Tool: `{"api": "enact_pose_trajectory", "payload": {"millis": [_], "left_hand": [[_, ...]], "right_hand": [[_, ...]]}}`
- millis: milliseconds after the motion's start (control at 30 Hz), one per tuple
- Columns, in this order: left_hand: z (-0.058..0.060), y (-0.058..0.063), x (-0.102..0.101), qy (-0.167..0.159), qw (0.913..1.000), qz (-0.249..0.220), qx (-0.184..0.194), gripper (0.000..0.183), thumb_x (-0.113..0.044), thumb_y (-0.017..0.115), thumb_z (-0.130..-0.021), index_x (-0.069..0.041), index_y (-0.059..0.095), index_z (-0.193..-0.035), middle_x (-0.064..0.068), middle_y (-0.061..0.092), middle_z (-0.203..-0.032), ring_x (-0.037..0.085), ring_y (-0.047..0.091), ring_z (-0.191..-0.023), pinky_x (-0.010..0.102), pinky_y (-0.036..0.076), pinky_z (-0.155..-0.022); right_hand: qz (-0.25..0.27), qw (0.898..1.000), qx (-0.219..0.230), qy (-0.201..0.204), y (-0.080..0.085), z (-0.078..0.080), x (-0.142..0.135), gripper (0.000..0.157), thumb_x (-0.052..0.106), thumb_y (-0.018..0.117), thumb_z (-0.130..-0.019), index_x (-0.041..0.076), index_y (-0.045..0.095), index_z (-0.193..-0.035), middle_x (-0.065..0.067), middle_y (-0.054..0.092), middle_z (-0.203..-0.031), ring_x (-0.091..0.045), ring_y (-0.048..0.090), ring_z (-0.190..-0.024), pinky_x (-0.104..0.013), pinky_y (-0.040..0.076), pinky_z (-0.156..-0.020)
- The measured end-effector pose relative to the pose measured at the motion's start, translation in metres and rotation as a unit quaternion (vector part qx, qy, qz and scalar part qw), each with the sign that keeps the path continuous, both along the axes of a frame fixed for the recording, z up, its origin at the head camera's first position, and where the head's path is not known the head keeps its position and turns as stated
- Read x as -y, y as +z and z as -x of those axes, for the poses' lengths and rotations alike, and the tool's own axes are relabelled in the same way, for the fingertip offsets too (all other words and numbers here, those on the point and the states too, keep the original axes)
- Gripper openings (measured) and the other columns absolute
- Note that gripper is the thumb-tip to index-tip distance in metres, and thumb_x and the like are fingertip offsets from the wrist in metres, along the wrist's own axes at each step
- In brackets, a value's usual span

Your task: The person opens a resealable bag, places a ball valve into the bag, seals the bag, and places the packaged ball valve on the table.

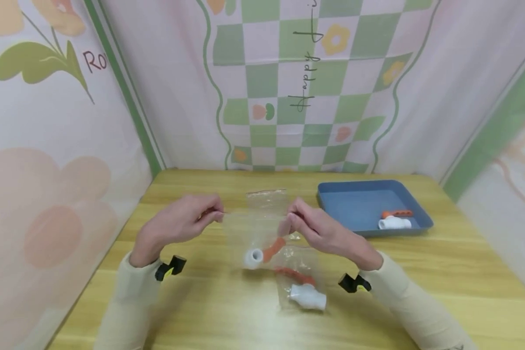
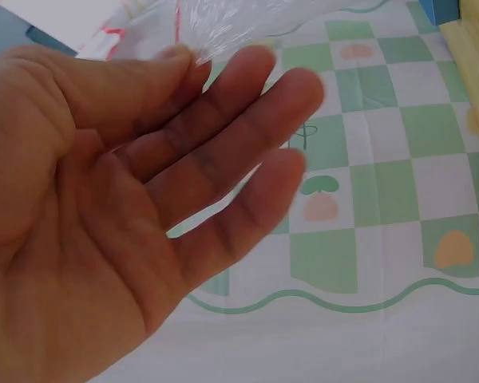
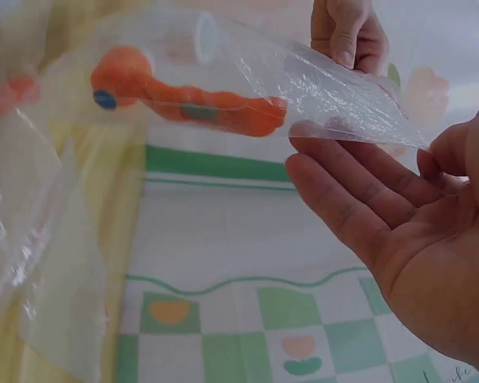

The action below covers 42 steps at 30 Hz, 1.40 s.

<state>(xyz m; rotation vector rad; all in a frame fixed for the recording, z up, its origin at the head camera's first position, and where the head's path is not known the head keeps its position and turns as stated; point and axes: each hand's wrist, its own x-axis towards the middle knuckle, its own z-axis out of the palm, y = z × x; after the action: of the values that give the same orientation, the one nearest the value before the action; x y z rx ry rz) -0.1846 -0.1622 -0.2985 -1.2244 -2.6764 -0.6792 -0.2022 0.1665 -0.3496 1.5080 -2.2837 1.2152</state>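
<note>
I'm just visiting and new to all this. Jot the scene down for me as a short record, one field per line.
Left hand: pinches one side of the held bag
Right hand: pinches its other side
Inside held bag: first fitting, white with an orange handle
Second bag: clear, on the table, containing the second fitting, also white with orange
Blue tray: on the person's right, containing the third fitting, white with orange
Backdrop: printed cloth, green and white checks
</note>
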Motion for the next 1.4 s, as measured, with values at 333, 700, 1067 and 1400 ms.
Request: {"api": "enact_pose_trajectory", "payload": {"millis": [333, 700, 1067, 1400], "left_hand": [[-0.014, 0.007, 0.015, -0.066, 0.9915, 0.069, 0.088, 0.015, -0.015, 0.054, -0.101, -0.015, 0.062, -0.088, -0.011, 0.061, -0.077, -0.003, 0.043, -0.061, 0.019, 0.045, -0.062], [0.000, 0.002, 0.032, -0.111, 0.9679, 0.090, 0.206, 0.019, -0.021, 0.052, -0.103, -0.018, 0.062, -0.087, -0.009, 0.067, -0.079, -0.002, 0.048, -0.063, 0.018, 0.044, -0.059], [0.052, -0.031, 0.017, 0.004, 0.9602, 0.107, 0.258, 0.019, -0.014, 0.048, -0.102, -0.008, 0.060, -0.088, 0.003, 0.067, -0.084, 0.013, 0.059, -0.074, 0.024, 0.044, -0.062], [0.094, -0.074, 0.011, 0.046, 0.9383, 0.143, 0.312, 0.015, -0.015, 0.051, -0.099, -0.009, 0.062, -0.089, 0.009, 0.067, -0.086, 0.022, 0.064, -0.081, 0.032, 0.054, -0.072]], "right_hand": [[0.005, 0.996, 0.038, 0.076, -0.007, -0.020, 0.015, 0.017, -0.009, 0.044, -0.098, 0.007, 0.051, -0.096, -0.004, 0.067, -0.083, -0.012, 0.067, -0.074, -0.022, 0.057, -0.065], [-0.006, 0.965, 0.217, 0.144, -0.011, -0.032, 0.024, 0.016, -0.004, 0.032, -0.104, 0.001, 0.047, -0.098, -0.019, 0.071, -0.092, -0.021, 0.074, -0.072, -0.036, 0.060, -0.058], [-0.062, 0.971, 0.233, -0.008, -0.034, 0.024, 0.022, 0.022, 0.017, 0.041, -0.107, 0.003, 0.054, -0.099, -0.023, 0.067, -0.090, -0.030, 0.070, -0.070, -0.040, 0.059, -0.063], [-0.165, 0.958, 0.226, -0.063, -0.058, 0.071, 0.029, 0.021, 0.018, 0.048, -0.103, 0.005, 0.061, -0.092, -0.010, 0.069, -0.078, -0.024, 0.068, -0.067, -0.034, 0.058, -0.060]]}}
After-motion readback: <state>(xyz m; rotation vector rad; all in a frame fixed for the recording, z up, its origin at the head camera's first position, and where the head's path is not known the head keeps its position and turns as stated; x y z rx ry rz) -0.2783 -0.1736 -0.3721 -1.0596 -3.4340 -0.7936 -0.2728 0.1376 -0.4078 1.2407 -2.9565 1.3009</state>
